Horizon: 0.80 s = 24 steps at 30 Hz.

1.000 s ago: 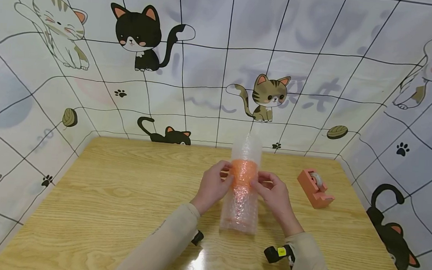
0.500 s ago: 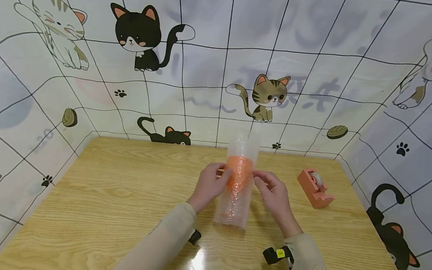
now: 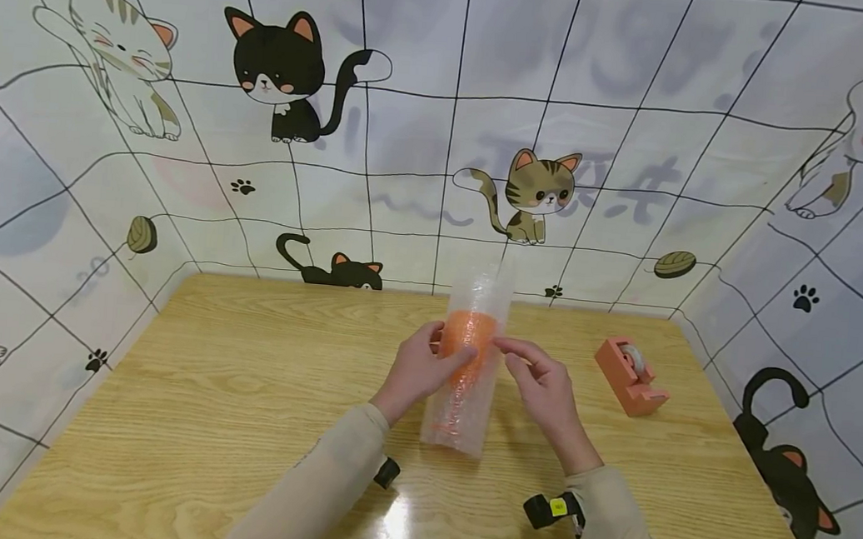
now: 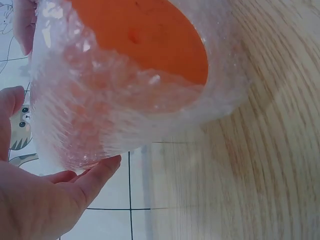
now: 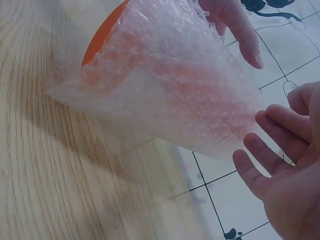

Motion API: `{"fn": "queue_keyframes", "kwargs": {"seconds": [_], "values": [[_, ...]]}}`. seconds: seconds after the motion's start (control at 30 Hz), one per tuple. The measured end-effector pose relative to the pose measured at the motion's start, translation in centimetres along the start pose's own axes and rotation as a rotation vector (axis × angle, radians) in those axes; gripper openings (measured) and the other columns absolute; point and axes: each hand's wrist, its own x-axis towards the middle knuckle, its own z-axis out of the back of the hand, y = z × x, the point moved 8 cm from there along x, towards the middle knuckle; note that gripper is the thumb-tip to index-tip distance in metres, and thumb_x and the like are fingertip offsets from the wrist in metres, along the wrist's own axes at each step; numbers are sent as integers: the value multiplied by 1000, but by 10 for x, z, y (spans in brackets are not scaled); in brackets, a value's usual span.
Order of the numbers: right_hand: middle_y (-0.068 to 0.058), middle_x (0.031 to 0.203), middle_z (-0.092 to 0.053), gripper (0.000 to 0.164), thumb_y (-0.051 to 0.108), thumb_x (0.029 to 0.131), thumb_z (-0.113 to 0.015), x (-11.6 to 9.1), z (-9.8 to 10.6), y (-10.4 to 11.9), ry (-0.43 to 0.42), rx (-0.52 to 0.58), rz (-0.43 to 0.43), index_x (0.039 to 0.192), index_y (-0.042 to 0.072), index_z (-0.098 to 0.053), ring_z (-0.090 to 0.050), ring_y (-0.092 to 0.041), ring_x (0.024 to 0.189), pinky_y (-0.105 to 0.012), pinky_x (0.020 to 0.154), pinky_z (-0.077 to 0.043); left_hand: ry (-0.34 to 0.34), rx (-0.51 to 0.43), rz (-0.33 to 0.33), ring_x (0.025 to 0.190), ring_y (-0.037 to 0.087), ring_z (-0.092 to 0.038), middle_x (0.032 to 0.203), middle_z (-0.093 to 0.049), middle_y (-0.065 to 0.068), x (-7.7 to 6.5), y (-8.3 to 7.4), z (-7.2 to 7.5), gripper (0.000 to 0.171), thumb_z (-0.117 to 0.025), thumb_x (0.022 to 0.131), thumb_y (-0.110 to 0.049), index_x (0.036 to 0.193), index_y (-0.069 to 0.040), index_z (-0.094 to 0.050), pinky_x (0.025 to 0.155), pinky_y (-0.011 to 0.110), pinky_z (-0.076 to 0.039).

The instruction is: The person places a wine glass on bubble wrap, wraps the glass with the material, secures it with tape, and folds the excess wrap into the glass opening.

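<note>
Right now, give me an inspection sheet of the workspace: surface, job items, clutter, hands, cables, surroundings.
Surface: wood-grain table, glare on the near side.
Job items: orange object inside clear bubble wrap.
Clutter: pinkish tape dispenser with roll, right side, apart from both hands.
Hands: left hand grips the wrapped object, thumb across its front; right hand has fingertips at the wrap's right edge.
Cables: nothing seen.
Surroundings: cat-print backdrop behind and on both sides.

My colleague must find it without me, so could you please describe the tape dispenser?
On the wooden table, look right of the person's right hand. The salmon-pink tape dispenser sits there, holding a tape roll; unlike the orange object in bubble wrap, it is unwrapped.
</note>
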Motion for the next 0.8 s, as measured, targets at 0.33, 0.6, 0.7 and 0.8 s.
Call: {"fn": "queue_keyframes", "kwargs": {"seconds": [0.33, 0.6, 0.7, 0.8], "values": [[-15, 134, -67, 28, 10, 108, -53, 0, -6, 1, 42, 15, 37, 128, 1, -70, -60, -21, 129, -14, 102, -44, 31, 68, 50, 112, 27, -65, 133, -63, 15, 1, 5, -5, 89, -78, 85, -59, 144, 0, -49, 91, 43, -58], [-15, 134, -68, 28, 10, 108, -53, -1, -8, -3, 58, -2, 23, 128, 1, -70, -59, -25, 129, -17, 102, -45, 66, 130, 94, 101, 24, -66, 120, -67, 15, -1, 11, -9, 81, -78, 86, -56, 136, 3, -55, 82, 40, -59], [-14, 133, -68, 27, 11, 107, -55, -1, -8, -6, 61, -4, -1, 127, 2, -71, -59, -28, 130, -19, 101, -46, 83, 144, 101, 95, 23, -64, 114, -66, 12, 0, 15, -11, 75, -77, 87, -55, 131, 3, -57, 79, 39, -58], [-12, 133, -69, 27, 13, 107, -56, -2, -8, -10, 63, -9, -24, 126, 3, -72, -58, -29, 131, -21, 101, -46, 92, 154, 90, 89, 22, -63, 106, -66, 10, 1, 18, -12, 69, -76, 87, -55, 124, 2, -61, 74, 36, -56]]}}
